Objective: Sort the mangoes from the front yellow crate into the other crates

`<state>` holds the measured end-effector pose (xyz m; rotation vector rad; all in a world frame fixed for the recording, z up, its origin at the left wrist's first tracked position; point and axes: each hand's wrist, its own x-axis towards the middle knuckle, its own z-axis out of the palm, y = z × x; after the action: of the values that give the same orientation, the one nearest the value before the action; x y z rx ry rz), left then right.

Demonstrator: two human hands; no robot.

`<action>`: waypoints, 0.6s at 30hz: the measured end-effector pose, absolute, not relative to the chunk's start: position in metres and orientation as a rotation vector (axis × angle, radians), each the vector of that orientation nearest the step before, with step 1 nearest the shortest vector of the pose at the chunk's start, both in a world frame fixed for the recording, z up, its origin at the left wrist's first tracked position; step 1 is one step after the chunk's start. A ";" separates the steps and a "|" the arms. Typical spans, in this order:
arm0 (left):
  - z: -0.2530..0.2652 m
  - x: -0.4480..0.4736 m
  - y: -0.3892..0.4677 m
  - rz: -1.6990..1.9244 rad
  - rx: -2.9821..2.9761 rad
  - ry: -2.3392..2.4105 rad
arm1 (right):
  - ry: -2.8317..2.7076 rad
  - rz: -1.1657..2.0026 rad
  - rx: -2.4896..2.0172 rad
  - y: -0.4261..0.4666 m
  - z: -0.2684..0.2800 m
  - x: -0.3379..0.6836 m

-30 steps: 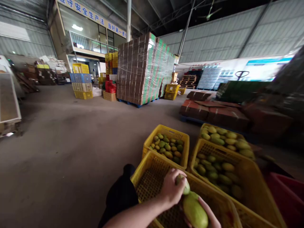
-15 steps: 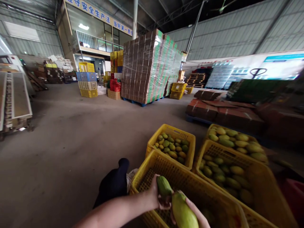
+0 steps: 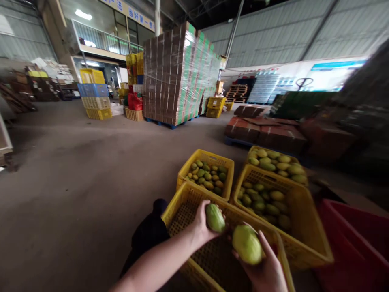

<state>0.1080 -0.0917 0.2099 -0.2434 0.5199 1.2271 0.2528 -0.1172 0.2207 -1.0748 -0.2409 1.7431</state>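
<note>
Left hand: the left hand (image 3: 201,225) grasps a green, oval, smooth-skinned fruit (image 3: 215,218), cupping it from the left and below; most of its upper side shows.
Right hand: the right hand (image 3: 269,267) grasps a larger, pale yellow-green, rounded fruit (image 3: 247,245), the thumb along its right side; the two fruits are near each other — apart, with a gap between.
Crate below: both hands are over a yellow, rectangular, perforated plastic crate (image 3: 191,194); its lattice floor shows at the left end, while the arms hide part of the inside.
Crates beyond: a yellow plastic crate of small green and yellow fruits (image 3: 228,163) sits just behind; another, a deep yellow crate part-filled with green fruits (image 3: 305,211), is to the right.
Far right: a dark red plastic bin (image 3: 343,235) — beside the deep crate.
Background: a tall, film-wrapped stack of brown and green cartons (image 3: 182,77) rests on a blue pallet (image 3: 173,126).
</note>
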 end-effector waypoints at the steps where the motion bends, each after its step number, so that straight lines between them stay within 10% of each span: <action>1: 0.211 0.105 -0.094 1.229 -0.243 0.528 | -0.274 1.739 -1.060 -0.119 0.220 0.252; 18: 0.229 0.016 -0.119 1.445 0.073 0.730 | -0.717 1.626 -0.905 -0.136 0.208 0.221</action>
<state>0.0157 -0.1190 0.2290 0.0734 0.7299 1.4447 0.2214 -0.1358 0.2077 -0.9053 -0.7170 1.6260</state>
